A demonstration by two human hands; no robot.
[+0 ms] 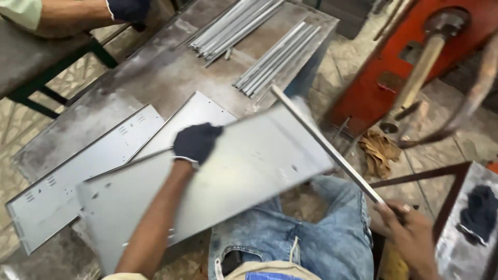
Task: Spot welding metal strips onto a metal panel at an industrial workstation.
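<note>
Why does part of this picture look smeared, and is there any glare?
Head view: the sheet under the gloved left hand and the strip in the bare right hand are motion-blurred; the red machine at top right is soft too; light is even, with only dull sheen on the panels.
</note>
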